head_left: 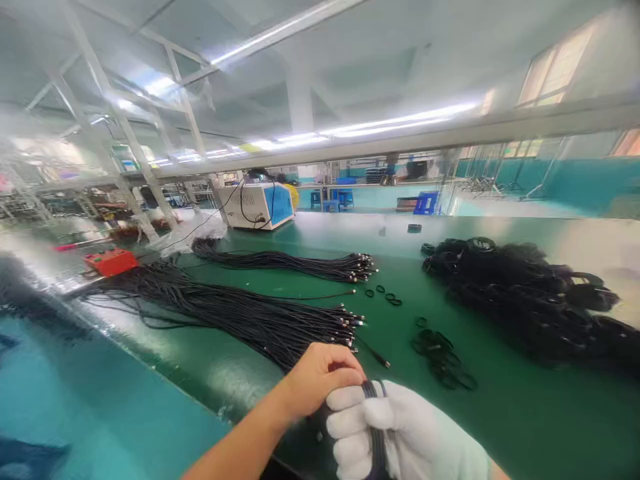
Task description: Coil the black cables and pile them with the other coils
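Note:
In the head view, my right hand (415, 423), in a white glove, is wrapped round a coiled black cable (379, 448), whose strands run in a tight bundle between the fingers. My bare left hand (320, 375) is closed at the top of this coil, with thumb and fingertips pinched on the cable; the glove partly hides them. Just beyond lies a thick bundle of straight black cables (240, 317) with metal connector ends. One cable end (383, 361) sticks out to the right of it. Loose black rings (443, 360) are piled to the right of my hands.
A second cable bundle (285, 264) lies farther back on the green table (500, 413). At the right is a big heap of coiled black cables (520, 293). A white and blue machine (260, 205) stands at the back. A red box (111, 261) sits at the left edge.

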Action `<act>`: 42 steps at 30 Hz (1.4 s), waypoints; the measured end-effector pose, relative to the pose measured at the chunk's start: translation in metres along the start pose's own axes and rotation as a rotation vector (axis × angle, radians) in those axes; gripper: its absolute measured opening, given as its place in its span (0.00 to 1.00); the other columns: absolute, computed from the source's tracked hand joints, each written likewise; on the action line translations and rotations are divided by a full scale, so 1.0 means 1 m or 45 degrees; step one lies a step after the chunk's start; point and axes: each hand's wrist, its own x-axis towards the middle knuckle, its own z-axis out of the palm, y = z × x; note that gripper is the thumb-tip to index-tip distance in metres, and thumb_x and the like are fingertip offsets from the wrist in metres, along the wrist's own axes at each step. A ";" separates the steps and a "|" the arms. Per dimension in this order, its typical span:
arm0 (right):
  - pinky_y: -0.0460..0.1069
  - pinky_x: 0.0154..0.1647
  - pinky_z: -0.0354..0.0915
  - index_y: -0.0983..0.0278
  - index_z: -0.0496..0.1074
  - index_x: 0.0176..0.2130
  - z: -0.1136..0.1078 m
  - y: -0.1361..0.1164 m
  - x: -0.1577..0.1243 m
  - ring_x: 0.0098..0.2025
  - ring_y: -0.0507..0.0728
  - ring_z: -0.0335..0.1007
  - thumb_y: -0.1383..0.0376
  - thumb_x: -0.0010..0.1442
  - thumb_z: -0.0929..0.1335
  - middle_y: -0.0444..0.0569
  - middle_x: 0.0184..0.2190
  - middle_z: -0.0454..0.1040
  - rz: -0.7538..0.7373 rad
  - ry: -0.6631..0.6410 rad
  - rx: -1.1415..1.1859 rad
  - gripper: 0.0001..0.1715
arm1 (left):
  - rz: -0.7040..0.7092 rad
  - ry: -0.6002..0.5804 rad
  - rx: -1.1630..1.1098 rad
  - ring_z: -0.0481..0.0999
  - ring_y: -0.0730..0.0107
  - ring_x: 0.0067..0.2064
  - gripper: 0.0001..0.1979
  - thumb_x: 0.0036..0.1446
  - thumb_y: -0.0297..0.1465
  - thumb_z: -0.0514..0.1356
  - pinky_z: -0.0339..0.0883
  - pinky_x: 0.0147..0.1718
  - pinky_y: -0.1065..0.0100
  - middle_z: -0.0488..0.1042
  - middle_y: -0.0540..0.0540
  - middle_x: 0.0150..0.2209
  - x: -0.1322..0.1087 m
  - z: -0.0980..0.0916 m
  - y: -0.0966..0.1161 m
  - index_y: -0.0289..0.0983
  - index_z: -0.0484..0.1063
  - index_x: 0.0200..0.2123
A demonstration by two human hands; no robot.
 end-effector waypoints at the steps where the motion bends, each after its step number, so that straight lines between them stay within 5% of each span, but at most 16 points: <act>1: 0.45 0.28 0.47 0.66 0.58 0.29 0.001 -0.001 0.002 0.24 0.46 0.47 0.71 0.42 0.75 0.38 0.23 0.48 -0.084 0.006 -0.028 0.23 | 0.020 -0.018 -0.023 0.71 0.70 0.33 0.10 0.54 0.31 0.56 0.62 0.31 0.73 0.76 0.46 0.30 0.000 0.003 -0.003 0.31 0.76 0.30; 4: 0.46 0.30 0.54 0.68 0.64 0.34 0.001 -0.008 0.004 0.25 0.47 0.54 0.67 0.44 0.75 0.40 0.24 0.57 -0.341 0.081 -0.118 0.21 | 0.030 0.015 0.137 0.72 0.70 0.34 0.12 0.58 0.30 0.51 0.62 0.32 0.73 0.76 0.48 0.32 -0.002 0.008 -0.010 0.35 0.74 0.32; 7: 0.54 0.45 0.61 0.68 0.67 0.46 -0.004 -0.019 0.000 0.39 0.55 0.68 0.66 0.52 0.72 0.51 0.39 0.71 -0.594 0.261 -0.204 0.21 | -0.052 0.193 0.650 0.73 0.67 0.37 0.12 0.60 0.27 0.48 0.61 0.34 0.70 0.75 0.49 0.35 -0.007 0.011 -0.009 0.39 0.72 0.36; 9: 0.59 0.55 0.56 0.67 0.66 0.50 -0.009 -0.027 -0.005 0.48 0.59 0.67 0.65 0.55 0.69 0.55 0.50 0.69 -0.711 0.365 -0.241 0.23 | -0.164 0.270 0.950 0.73 0.64 0.36 0.14 0.61 0.28 0.46 0.60 0.33 0.68 0.75 0.48 0.35 -0.012 0.018 -0.007 0.40 0.72 0.37; 12: 0.60 0.59 0.54 0.67 0.68 0.50 -0.015 -0.037 -0.011 0.51 0.60 0.67 0.64 0.56 0.69 0.56 0.52 0.68 -0.794 0.472 -0.281 0.21 | -0.203 0.256 1.174 0.74 0.63 0.35 0.14 0.62 0.27 0.46 0.59 0.31 0.67 0.75 0.48 0.36 -0.018 0.033 -0.002 0.41 0.71 0.38; 18: 0.61 0.58 0.56 0.66 0.69 0.49 -0.018 -0.040 -0.012 0.51 0.62 0.68 0.64 0.56 0.69 0.56 0.52 0.69 -0.821 0.559 -0.358 0.21 | 0.016 0.369 1.405 0.72 0.63 0.30 0.12 0.57 0.22 0.50 0.53 0.27 0.65 0.74 0.50 0.31 -0.022 0.059 -0.002 0.41 0.70 0.35; 22: 0.61 0.56 0.58 0.66 0.69 0.49 -0.023 -0.034 -0.009 0.47 0.61 0.71 0.64 0.55 0.70 0.57 0.48 0.72 -0.775 0.661 -0.494 0.21 | 0.393 0.479 1.483 0.67 0.65 0.26 0.10 0.51 0.19 0.53 0.50 0.27 0.64 0.70 0.50 0.24 -0.017 0.057 -0.006 0.39 0.66 0.25; 24: 0.57 0.55 0.58 0.66 0.69 0.48 -0.022 -0.030 -0.007 0.46 0.59 0.70 0.66 0.55 0.70 0.55 0.44 0.74 -0.708 0.664 -0.569 0.20 | 0.631 0.430 1.571 0.65 0.67 0.26 0.09 0.51 0.19 0.54 0.50 0.27 0.64 0.68 0.50 0.23 -0.014 0.045 0.000 0.38 0.64 0.24; 27: 0.54 0.51 0.59 0.68 0.72 0.43 -0.015 -0.022 -0.002 0.42 0.56 0.69 0.67 0.55 0.70 0.52 0.36 0.74 -0.507 0.496 -0.615 0.14 | 0.891 0.144 1.641 0.64 0.69 0.27 0.08 0.55 0.25 0.56 0.51 0.29 0.65 0.68 0.51 0.25 -0.007 0.017 0.020 0.37 0.64 0.25; 32: 0.55 0.44 0.60 0.73 0.70 0.43 -0.005 -0.014 0.002 0.36 0.55 0.64 0.64 0.54 0.70 0.53 0.33 0.66 -0.313 0.251 -0.501 0.18 | 0.852 -0.191 1.394 0.67 0.72 0.31 0.08 0.53 0.35 0.62 0.57 0.35 0.68 0.71 0.53 0.27 0.012 -0.020 0.038 0.38 0.69 0.27; 37: 0.50 0.38 0.58 0.73 0.69 0.42 -0.013 -0.009 0.005 0.31 0.51 0.59 0.68 0.51 0.71 0.47 0.28 0.58 -0.246 0.177 -0.407 0.18 | 0.836 -0.257 1.272 0.69 0.72 0.34 0.06 0.53 0.35 0.62 0.58 0.42 0.68 0.73 0.54 0.27 0.024 -0.020 0.023 0.39 0.72 0.28; 42: 0.54 0.38 0.61 0.76 0.70 0.40 -0.030 -0.007 0.002 0.30 0.54 0.66 0.68 0.54 0.68 0.52 0.29 0.66 -0.218 0.236 -0.412 0.14 | 0.900 -0.188 1.460 0.68 0.67 0.40 0.09 0.56 0.29 0.58 0.59 0.40 0.66 0.74 0.49 0.36 0.022 -0.013 0.031 0.37 0.71 0.24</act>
